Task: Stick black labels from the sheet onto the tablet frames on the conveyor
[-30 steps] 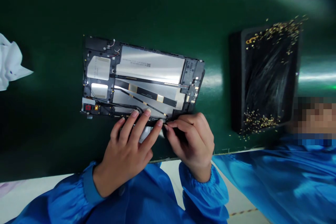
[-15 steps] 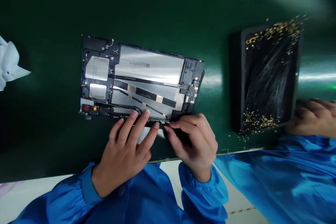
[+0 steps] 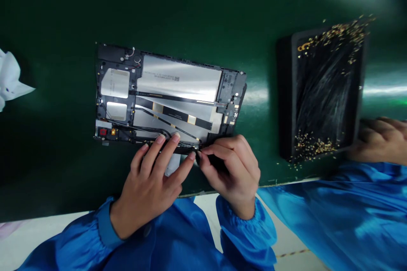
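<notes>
The right hand's [image 3: 232,173] thumb and forefinger [image 3: 206,149] are pinched together on the lower edge of a black-framed open tablet [image 3: 117,53], though what they grip there is hidden. The left hand's [image 3: 148,182] fingers [image 3: 160,139] are spread apart, their tips pressing on that same edge. The tablet lies flat on a glossy dark-green workbench [image 3: 47,93], with a thin black cable [image 3: 159,123] and a black flex ribbon with gold patches [image 3: 173,112] running close to the fingers. A sharp tug or a slipping pinch could pull that cable loose or crease the ribbon. Further right, a co-worker's hand [image 3: 381,142] lies by a black tray [image 3: 294,93] scattered with tiny brass-coloured bits [image 3: 330,31], which a knock could spill. A white crumpled cloth [image 3: 9,80] lies far left. A silver panel [image 3: 178,78] carries a printed line and a small square code, both too small to read; no brand shows.
</notes>
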The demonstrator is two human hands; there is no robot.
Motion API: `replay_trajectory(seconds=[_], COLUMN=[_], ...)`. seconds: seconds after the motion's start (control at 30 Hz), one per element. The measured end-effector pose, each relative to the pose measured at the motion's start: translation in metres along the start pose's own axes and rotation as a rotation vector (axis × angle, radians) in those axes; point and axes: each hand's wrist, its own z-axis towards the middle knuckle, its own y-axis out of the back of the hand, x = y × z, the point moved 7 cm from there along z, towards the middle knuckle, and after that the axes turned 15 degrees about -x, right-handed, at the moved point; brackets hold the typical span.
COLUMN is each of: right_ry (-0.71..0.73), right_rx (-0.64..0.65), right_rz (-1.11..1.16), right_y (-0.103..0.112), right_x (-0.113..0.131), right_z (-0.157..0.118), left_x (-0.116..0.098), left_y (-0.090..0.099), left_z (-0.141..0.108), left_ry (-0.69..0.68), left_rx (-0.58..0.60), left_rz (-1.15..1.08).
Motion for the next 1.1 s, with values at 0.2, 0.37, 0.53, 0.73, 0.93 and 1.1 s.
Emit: replay_trajectory(seconds=[0.2,0.37,0.53,0.73,0.93,1.1], right_ry=[-0.012,-0.002,0.008,-0.06,-0.096,-0.143], right_rx=[0.009,0.002,-0.033,-0.029,-0.071,-0.093], right_rz=[0.011,0.0,-0.01,0.015,0.032,0.076], right_y=[-0.001,-0.002,-0.005,-0.005,-0.008,-0.009], right_x=[0.0,0.001,0.002,-0.001,0.001,0.002], right_z=[0.002,0.003,0.003,0.004,0.011,0.011], left_x=[0.001,0.002,0.001,0.002,0.003,0.004], left_y=[0.0,0.0,0.001,0.002,0.004,0.01], left_z=[-0.001,-0.003,-0.002,0.0,0.0,-0.004], left_ry=[-0.001,-0.007,-0.022,-0.017,-0.019,-0.044], left_rx=[0.005,0.005,-0.005,-0.03,-0.086,-0.134], left_rz=[0.01,0.006,0.006,-0.009,0.026,0.098])
